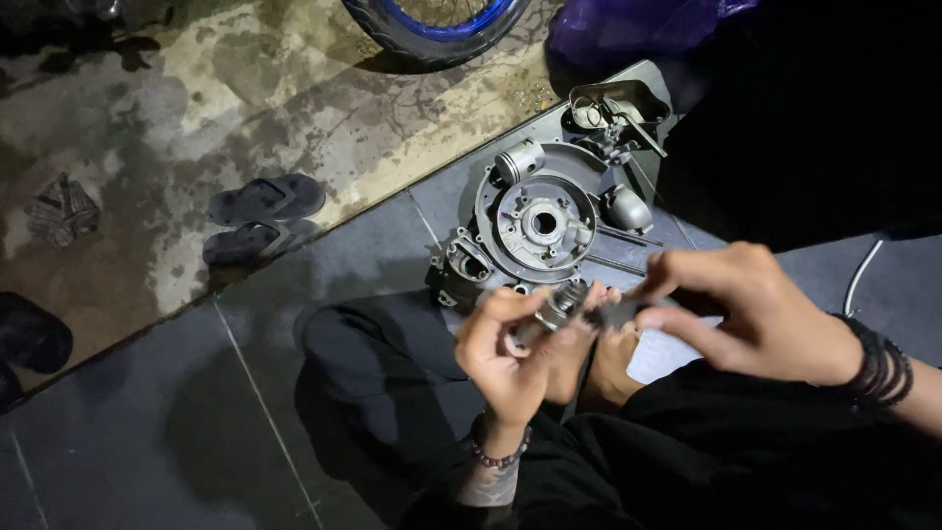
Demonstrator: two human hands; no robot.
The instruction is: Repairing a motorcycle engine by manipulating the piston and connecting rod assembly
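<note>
**Two hands on one small metal part**

Both hands meet above the lap: the left hand (505, 348) clamps its fingers round a small ribbed cylindrical metal part (561, 305), while the right hand (741, 304) pinches a thin dark tool (616, 312) against it. Just beyond, a round cast-metal engine casing (535, 221) lies on smooth grey tiles (157, 432), well apart from two dark rubber sandals (260, 216).

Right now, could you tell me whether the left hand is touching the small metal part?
Touching: the head view shows the left hand with fingers curled around the small metal part.
</note>
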